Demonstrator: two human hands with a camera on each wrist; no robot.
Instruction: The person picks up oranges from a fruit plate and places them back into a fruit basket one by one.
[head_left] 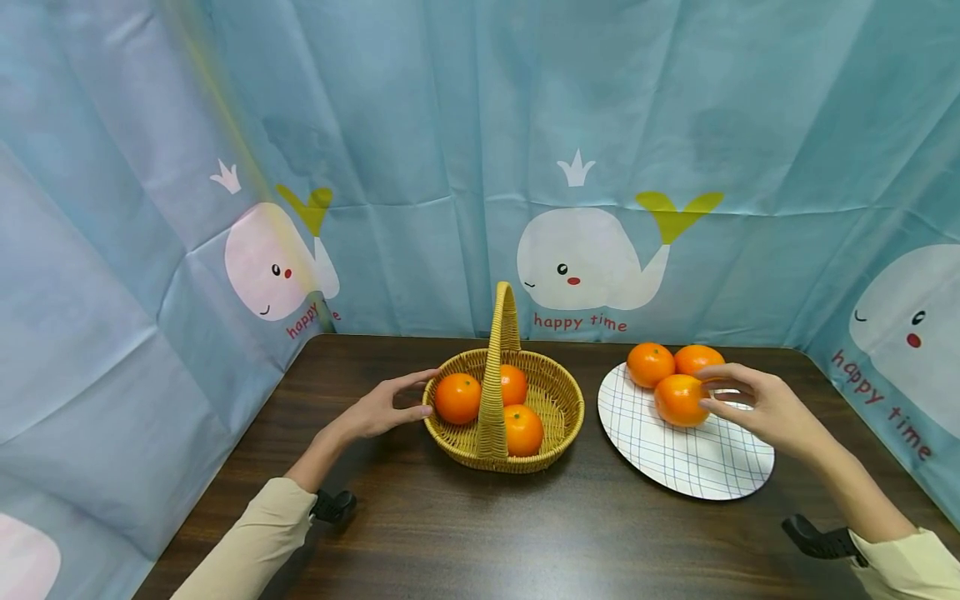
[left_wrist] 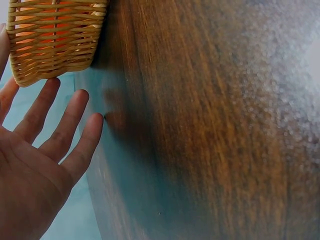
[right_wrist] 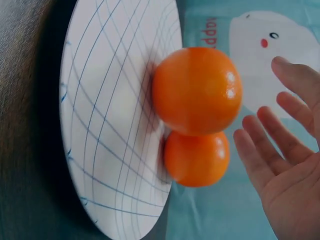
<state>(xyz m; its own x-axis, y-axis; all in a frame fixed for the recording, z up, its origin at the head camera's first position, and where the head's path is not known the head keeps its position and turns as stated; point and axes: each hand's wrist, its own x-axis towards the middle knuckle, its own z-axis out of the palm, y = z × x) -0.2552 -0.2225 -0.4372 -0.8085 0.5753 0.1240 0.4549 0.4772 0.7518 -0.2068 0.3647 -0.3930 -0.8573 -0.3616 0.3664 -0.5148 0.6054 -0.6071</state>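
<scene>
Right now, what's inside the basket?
Inside the basket, I see three oranges, with some bare woven bottom toward the right. The handle hides part of two oranges. The bottom beneath the oranges is covered, so I can't see there.

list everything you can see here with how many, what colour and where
basket: one, yellow-tan wicker, middle of the table
fruits in the basket: three, orange, around the handle
plate: one, white with blue grid lines, right of the basket
fruits on the plate: three, orange, toward its far side
table: one, dark brown, under everything
curtain: panel count unclear, light blue with whale prints, around the table
sleeves: two, cream, on the forearms
left hand: one, at the basket's left rim
right hand: one, beside the nearest plate fruit
</scene>
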